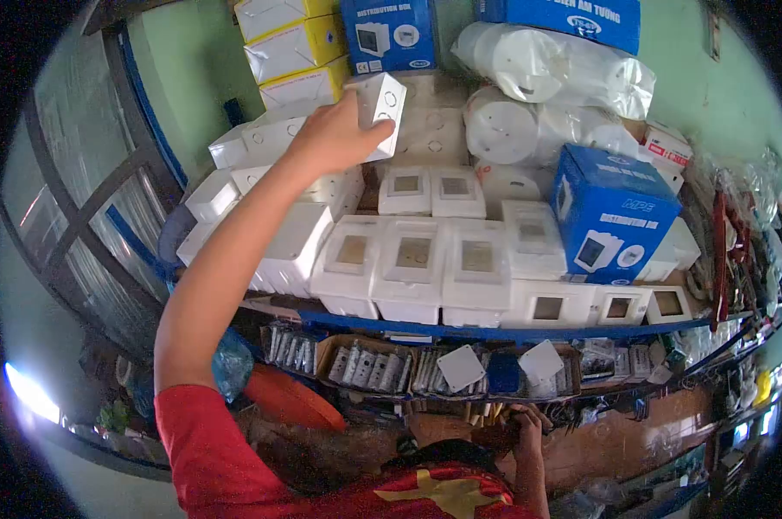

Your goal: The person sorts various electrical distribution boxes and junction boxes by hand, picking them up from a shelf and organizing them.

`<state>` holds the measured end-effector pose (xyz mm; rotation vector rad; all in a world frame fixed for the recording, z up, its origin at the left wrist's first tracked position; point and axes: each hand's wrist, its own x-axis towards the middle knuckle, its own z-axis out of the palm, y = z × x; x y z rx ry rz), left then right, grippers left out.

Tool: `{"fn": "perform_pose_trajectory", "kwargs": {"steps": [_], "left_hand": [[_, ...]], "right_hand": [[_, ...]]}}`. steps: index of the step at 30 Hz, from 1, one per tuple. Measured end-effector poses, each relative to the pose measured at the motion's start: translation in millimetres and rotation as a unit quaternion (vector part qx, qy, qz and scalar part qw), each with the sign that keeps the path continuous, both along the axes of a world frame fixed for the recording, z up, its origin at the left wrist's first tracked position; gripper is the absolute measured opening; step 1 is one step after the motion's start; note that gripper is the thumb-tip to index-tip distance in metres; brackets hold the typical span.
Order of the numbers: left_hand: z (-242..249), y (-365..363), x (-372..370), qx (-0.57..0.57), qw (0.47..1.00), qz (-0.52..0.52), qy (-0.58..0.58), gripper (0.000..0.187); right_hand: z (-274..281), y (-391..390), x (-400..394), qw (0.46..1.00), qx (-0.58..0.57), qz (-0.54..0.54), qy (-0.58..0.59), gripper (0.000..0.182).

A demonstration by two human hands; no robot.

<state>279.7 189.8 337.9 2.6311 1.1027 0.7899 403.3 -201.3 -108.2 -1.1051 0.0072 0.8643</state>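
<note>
My left hand reaches up to the back of the upper shelf, closed on a white junction box with round knockouts on its side. The box is tilted, above other white boxes with similar knockouts. Low in view, my right hand is by the lower shelf's edge, below a square white plate. Its fingers look bent, but they are small and dark, and I cannot make out whether they hold anything.
White distribution boxes with windows line the shelf front. A blue carton stands at right, wrapped round white parts behind it. Yellow-edged cartons are stacked at back left. Small cartons of parts fill the shelf below.
</note>
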Motion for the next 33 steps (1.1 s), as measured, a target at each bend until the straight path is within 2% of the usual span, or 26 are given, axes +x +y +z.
{"fn": "perform_pose_trajectory", "kwargs": {"steps": [1, 4, 8, 11, 12, 15, 21, 23, 26, 30, 33], "left_hand": [[-1.8, 3.4, 7.5, -0.113, 0.994, -0.002, 0.011, 0.076], [-20.9, 6.7, 27.0, -0.289, 0.950, -0.032, -0.113, 0.081], [-36.3, 16.2, 42.7, -0.328, 0.943, 0.030, -0.054, 0.087], [-53.2, 47.9, 51.8, -0.373, 0.923, 0.077, -0.051, 0.083], [-49.4, 36.0, 51.8, -0.397, 0.915, 0.051, -0.053, 0.078], [-52.0, 33.4, 50.0, -0.387, 0.919, 0.010, -0.075, 0.065], [-55.8, 40.8, 37.2, -0.403, 0.910, -0.037, -0.094, 0.063], [-58.0, 42.5, 35.0, -0.399, 0.911, -0.056, -0.082, 0.070], [-64.5, 48.3, 38.0, -0.399, 0.910, -0.075, -0.087, 0.072], [-61.1, 42.0, 44.1, -0.404, 0.910, -0.069, -0.068, 0.069], [-52.9, 28.3, 46.9, -0.364, 0.929, -0.060, -0.036, 0.068]], "right_hand": [[-6.7, -7.0, 8.7, 1.000, -0.008, 0.002, -0.004, 0.014], [-13.8, -19.0, 29.0, 1.000, -0.001, -0.002, -0.003, 0.016], [3.4, -34.5, 38.5, 0.998, 0.031, 0.001, -0.057, 0.013], [-21.5, -47.4, 45.3, 0.998, 0.063, -0.022, 0.018, 0.013], [-36.3, -50.7, 48.0, 0.997, 0.070, -0.032, 0.009, 0.013], [-63.9, -61.1, 55.9, 0.996, 0.063, -0.055, -0.007, 0.014], [-49.6, -65.8, 55.9, 0.998, 0.023, -0.051, 0.012, 0.016], [-40.2, -57.0, 54.5, 0.998, 0.013, -0.068, 0.005, 0.016], [-24.8, -45.7, 50.7, 0.995, 0.054, -0.079, 0.000, 0.012], [-45.5, -45.7, 52.7, 0.997, 0.069, -0.038, -0.023, 0.017], [-40.3, -47.0, 47.9, 0.994, 0.088, -0.058, 0.019, 0.016]]}}
